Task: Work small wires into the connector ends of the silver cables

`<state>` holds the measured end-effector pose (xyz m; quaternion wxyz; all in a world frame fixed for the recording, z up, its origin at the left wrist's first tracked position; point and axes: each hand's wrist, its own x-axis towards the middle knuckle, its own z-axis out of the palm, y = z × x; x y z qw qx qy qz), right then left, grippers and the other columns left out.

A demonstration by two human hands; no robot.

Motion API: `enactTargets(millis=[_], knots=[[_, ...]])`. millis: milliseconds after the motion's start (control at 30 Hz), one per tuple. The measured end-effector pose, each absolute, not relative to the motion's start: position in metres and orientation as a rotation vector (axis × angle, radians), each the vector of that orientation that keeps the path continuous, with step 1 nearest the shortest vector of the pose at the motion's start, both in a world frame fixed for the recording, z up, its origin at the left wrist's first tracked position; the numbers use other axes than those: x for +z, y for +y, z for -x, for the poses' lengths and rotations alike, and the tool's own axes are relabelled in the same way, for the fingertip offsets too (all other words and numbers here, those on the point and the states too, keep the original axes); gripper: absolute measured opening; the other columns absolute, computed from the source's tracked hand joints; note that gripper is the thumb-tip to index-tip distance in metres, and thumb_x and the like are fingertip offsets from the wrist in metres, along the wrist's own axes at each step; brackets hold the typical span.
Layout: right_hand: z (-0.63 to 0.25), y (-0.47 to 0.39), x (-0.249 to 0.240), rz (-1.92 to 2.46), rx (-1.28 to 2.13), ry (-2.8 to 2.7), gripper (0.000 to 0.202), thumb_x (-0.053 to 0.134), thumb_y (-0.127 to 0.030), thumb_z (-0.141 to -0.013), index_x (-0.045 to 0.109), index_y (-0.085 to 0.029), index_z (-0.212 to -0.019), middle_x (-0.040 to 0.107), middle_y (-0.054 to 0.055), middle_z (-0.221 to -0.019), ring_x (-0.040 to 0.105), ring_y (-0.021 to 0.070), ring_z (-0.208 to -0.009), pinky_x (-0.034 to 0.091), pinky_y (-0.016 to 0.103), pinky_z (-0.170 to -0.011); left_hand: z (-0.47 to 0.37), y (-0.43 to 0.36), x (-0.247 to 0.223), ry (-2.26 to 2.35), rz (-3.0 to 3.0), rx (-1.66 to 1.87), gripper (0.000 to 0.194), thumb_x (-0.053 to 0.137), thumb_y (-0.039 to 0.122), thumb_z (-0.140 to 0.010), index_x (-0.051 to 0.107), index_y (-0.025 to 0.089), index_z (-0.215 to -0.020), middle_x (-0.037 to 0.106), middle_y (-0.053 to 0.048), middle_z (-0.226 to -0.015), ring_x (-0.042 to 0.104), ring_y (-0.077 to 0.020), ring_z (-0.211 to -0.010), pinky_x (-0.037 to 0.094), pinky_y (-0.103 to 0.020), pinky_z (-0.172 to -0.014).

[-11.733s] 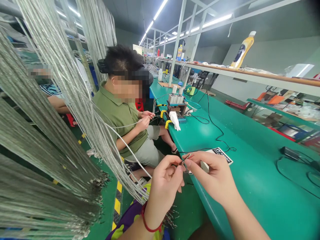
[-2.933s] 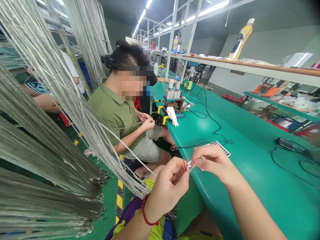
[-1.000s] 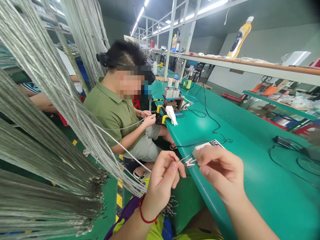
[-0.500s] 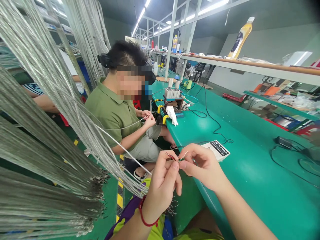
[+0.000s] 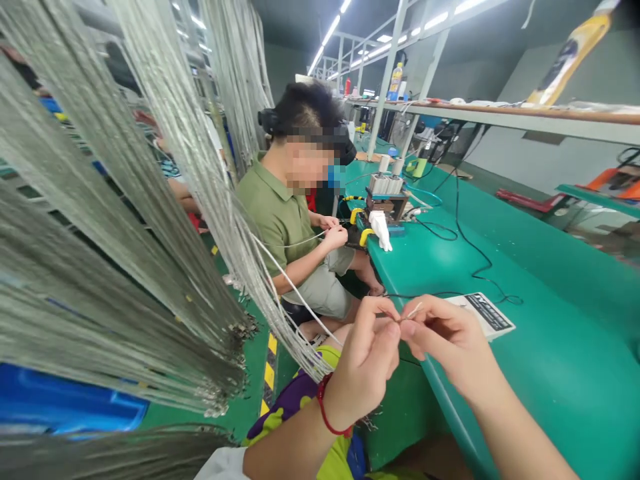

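Observation:
My left hand (image 5: 367, 357), with a red cord round its wrist, pinches thin wires at the end of a cable. Close against it, my right hand (image 5: 445, 337) pinches the thin wire ends (image 5: 411, 312), one of them pale. The fingertips of both hands nearly meet beside the front edge of the green table (image 5: 565, 393). A bundle of silvery braided cables (image 5: 280, 320) hangs down from the upper left to behind my left wrist. Fingers hide most of the wires.
A person in a green shirt (image 5: 277, 200) sits ahead, holding a cable. On the table are a small press machine (image 5: 387, 200) with a white cloth (image 5: 381, 230) and a printed card (image 5: 487, 313). Thick cable bundles (image 5: 125, 253) fill the left, above a blue bin (image 5: 65, 403).
The view has turned left, so the scene and both hands appear further right. More of the hanging cables and a blue bin now show. Both hands keep their pinch on the wires.

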<state>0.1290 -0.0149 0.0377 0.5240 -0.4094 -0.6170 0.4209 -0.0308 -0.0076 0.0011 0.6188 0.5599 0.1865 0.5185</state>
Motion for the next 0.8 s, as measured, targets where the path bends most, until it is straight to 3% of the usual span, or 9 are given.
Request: enactTargets(millis=[133, 333, 600, 800], knots=[[-0.127, -0.018, 0.033, 0.957, 1.002, -1.462, 0.013, 0.076, -0.029, -0.098, 0.073, -0.022, -0.087, 0.058, -0.004, -0.064, 0.051, 0.0125, -0.053, 0.04, 0.027, -0.053, 0.032, -0.012, 0.003, 0.43, -1.307, 1.231, 0.027, 0.045, 0.052, -0.115, 0.049, 0.026, -0.109, 0.044, 0.009, -0.06, 0.035, -0.0105, -0.047, 0.024, -0.024, -0.045], [-0.118, -0.019, 0.033, 0.984, 0.708, -1.605, 0.005, 0.073, -0.019, -0.095, 0.074, -0.022, -0.091, 0.04, -0.008, -0.06, 0.039, 0.0114, -0.053, 0.033, 0.027, -0.052, 0.034, -0.011, 0.004, 0.601, -1.295, 1.272, 0.027, 0.048, 0.052, -0.114, 0.053, 0.025, -0.111, 0.04, 0.007, -0.066, 0.039, -0.0133, -0.056, 0.03, -0.028, -0.053], [-0.112, -0.019, 0.039, 0.98, 0.305, -1.722, 0.009, 0.07, -0.016, -0.092, 0.074, -0.024, -0.092, 0.045, -0.006, -0.062, 0.045, 0.013, -0.055, 0.039, 0.029, -0.055, 0.034, -0.004, 0.011, 0.521, -1.245, 1.32, 0.018, 0.052, 0.04, -0.114, 0.057, 0.025, -0.107, 0.045, 0.003, -0.084, 0.046, -0.0116, -0.065, 0.041, -0.025, -0.062], [-0.112, -0.014, 0.033, 0.897, 0.19, -1.758, 0.011, 0.068, -0.016, -0.092, 0.071, -0.026, -0.089, 0.046, -0.007, -0.059, 0.045, 0.0129, -0.052, 0.041, 0.028, -0.055, 0.029, -0.006, 0.014, 0.464, -1.109, 1.267, 0.018, 0.056, 0.039, -0.113, 0.057, 0.024, -0.103, 0.042, 0.004, -0.081, 0.039, -0.0095, -0.059, 0.031, -0.022, -0.052]])
